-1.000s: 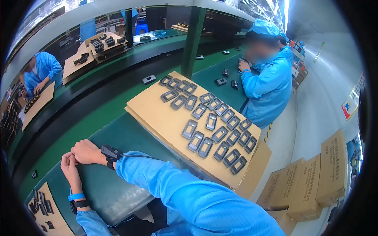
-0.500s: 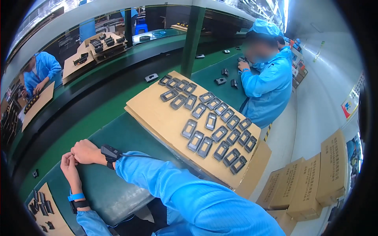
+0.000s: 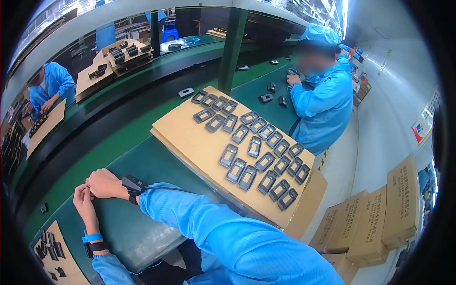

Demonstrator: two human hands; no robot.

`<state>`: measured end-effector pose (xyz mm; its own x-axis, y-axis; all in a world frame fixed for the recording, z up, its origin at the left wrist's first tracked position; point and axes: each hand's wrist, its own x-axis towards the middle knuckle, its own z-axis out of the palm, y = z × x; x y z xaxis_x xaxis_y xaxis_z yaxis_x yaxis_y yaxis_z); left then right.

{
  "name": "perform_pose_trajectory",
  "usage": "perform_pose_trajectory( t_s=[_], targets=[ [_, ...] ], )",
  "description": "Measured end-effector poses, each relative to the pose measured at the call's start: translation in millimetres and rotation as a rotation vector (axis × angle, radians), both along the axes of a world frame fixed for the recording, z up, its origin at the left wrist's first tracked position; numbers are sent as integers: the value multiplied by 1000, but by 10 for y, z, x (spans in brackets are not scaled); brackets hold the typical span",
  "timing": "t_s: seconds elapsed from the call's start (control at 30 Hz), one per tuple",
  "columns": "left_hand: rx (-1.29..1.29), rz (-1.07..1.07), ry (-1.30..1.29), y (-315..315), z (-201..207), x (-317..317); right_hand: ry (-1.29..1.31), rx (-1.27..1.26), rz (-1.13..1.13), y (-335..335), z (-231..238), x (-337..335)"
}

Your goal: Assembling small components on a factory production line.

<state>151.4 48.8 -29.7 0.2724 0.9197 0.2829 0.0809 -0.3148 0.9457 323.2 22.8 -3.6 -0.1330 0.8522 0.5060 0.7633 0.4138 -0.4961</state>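
My right hand (image 3: 105, 183) rests at the left end of the dark green bench top (image 3: 142, 166), its fingers curled closed. Against its fingertips sits my left hand (image 3: 84, 203), also closed, with thumb and fingers drawn together. Whatever they hold between them, if anything, is hidden. A black device (image 3: 134, 184) with a cable is strapped to my right wrist. On my left wrist are a blue band (image 3: 92, 237) and a black strap. Nearest to my left forearm, several slim black parts (image 3: 55, 246) lie on a cardboard sheet (image 3: 66, 268).
Right of my arms, a cardboard stack (image 3: 175, 121) bears rows of black rectangular frames (image 3: 254, 146). Beyond the bench runs a green belt (image 3: 118, 142) carrying a grey housing (image 3: 185, 92). A green post (image 3: 233, 52) rises behind. A co-worker (image 3: 323, 95) works at right; cartons (image 3: 368, 232) stand below.
The grey housing and other small parts on the belt have shifted slightly to the right. My hands have stayed in place. The co-worker at right has moved only a little.
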Motion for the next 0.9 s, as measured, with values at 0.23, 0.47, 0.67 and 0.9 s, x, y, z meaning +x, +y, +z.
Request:
perform_pose_trajectory(
  t_s=[0.23,0.47,0.67,0.9],
  targets=[
    [5,-11,11,-10,21,16,-15,-9,-7,6,2,13],
    [5,-11,11,7,-2,-6,2,-24,-3,-5,11,6],
    [-5,-10,-6,-13,10,11,-2,-22,3,-8,10,15],
    [7,2,22,-29,29,5,-13,-12,-3,-15,14,9]
  ],
)
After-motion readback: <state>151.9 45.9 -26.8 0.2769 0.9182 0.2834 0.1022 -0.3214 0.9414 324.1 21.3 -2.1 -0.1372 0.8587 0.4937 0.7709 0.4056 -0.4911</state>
